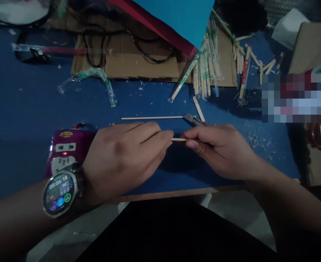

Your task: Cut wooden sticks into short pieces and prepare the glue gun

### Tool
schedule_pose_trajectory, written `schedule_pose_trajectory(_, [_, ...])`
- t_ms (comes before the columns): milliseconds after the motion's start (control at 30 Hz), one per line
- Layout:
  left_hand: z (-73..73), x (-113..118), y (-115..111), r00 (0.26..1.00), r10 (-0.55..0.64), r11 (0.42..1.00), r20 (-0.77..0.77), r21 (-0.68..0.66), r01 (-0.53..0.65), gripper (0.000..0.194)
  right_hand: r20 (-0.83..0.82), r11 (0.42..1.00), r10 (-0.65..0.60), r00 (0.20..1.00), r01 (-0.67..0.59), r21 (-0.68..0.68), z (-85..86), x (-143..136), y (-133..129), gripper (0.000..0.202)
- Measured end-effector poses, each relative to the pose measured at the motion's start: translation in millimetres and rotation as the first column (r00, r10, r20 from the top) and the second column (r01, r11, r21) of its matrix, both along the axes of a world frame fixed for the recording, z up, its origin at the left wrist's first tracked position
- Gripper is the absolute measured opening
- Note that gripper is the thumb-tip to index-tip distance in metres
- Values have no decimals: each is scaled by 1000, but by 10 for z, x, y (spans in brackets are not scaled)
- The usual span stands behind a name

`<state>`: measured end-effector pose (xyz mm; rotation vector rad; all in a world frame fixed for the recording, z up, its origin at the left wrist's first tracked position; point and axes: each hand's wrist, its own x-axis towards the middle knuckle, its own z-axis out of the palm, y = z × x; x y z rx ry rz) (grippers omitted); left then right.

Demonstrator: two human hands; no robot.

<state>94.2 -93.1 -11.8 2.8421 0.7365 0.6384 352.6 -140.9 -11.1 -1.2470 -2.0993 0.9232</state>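
Note:
Between my two hands runs a thin wooden chopstick [179, 139], held level above the blue tabletop. My left hand [130, 156], with a smartwatch [60, 194] on the wrist, is closed around one end, and its fingers hide that part. The thumb and forefinger of my right hand [220, 149] pinch the other end. Just beyond the right fingertips lies a grey utility knife [194, 120], partly covered by that hand. Another thin stick [152, 118] rests on the table, its right end reaching the knife. A short flat piece of wood [198, 108] lies behind the knife.
Wrapped chopsticks [204, 74] lie on flattened cardboard [141, 67] at the back, under a blue sheet [182, 22]. A purple power socket [57, 147] stands beside my left wrist. Shavings [256, 142] and broken stick pieces [266, 67] are scattered to the right.

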Motion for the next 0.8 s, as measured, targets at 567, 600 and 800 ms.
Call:
schedule_pose_trajectory(567, [-20,4,-26,1000,-23,997,-9,-74,22,14,21,999,38,999,-39,22,-61,-6,0,21])
schedule_pose_trajectory(600, [-22,7,-30,1000,-21,995,-16,-95,19,16,27,999,38,999,-38,26,-67,-12,-2,20])
schedule_pose_trajectory(800, [-13,6,-35,1000,-12,993,-17,-120,9,21,9,999,34,999,-34,24,-86,-20,5,16])
